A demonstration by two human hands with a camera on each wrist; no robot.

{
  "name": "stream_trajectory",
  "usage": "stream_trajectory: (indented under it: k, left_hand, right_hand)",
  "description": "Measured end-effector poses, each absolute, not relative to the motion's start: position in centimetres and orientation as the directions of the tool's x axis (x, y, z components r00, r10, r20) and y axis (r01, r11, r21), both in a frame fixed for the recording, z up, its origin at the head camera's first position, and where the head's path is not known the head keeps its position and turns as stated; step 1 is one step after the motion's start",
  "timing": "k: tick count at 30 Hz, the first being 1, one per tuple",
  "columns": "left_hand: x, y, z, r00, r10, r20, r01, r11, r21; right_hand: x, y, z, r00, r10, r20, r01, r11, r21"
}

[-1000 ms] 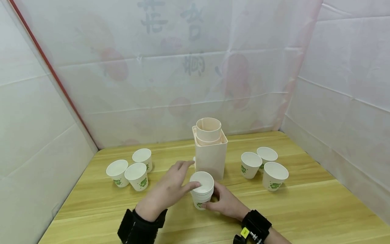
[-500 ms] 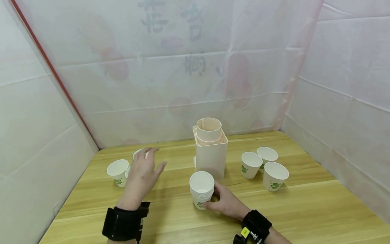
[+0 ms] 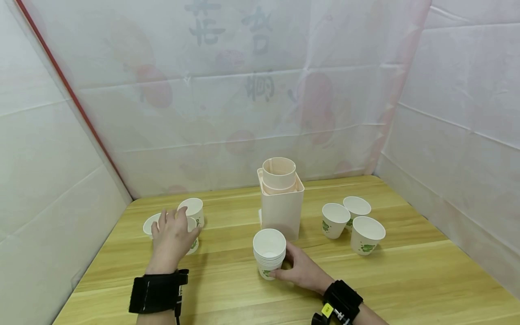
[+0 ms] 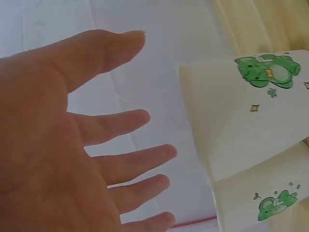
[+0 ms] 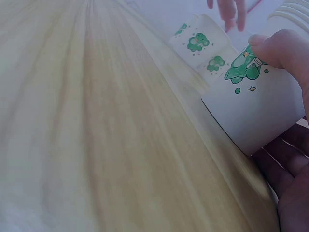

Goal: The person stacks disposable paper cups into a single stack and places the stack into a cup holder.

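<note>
My right hand grips a stack of white paper cups near the middle of the table. In the right wrist view, the thumb presses beside a green cartoon print on the stack. Above the group of paper cups on the left, my left hand hovers with spread fingers. It hides much of the front cup and part of the left cup; the back cup shows more fully. The left wrist view has the open palm apart from a printed cup, holding nothing.
A cream square container with a round tube in its top stands behind the stack. Three more paper cups stand on the right, one of them in front. Cloth walls enclose the wooden table.
My left hand has left the rim of the cup stack and moved left, over the left cups. The right hand still grips the stack in the same place.
</note>
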State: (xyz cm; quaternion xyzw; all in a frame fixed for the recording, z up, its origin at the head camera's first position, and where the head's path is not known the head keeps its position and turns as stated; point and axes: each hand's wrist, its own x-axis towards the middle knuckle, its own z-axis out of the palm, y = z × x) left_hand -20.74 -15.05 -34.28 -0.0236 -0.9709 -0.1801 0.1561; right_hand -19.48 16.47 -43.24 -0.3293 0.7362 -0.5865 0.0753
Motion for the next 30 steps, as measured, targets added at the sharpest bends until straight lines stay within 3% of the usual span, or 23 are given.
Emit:
stream_trajectory:
  k: [12,30]
  left_hand:
    - [-20.73,-15.41,-34.79,-0.964,-0.018,0.264,0.078,0.935,0.347]
    - [-20.48,-15.56,-35.04,-0.956,-0.002,0.294,0.102,0.935,0.339]
  right_hand:
    - [-19.58,16.45,-43.32,-0.771,-0.576,0.272,-0.386,0.082,-0.919]
    - [-19.58,16.46,-43.44,-0.768,-0.574,0.284,-0.395,0.077,-0.915]
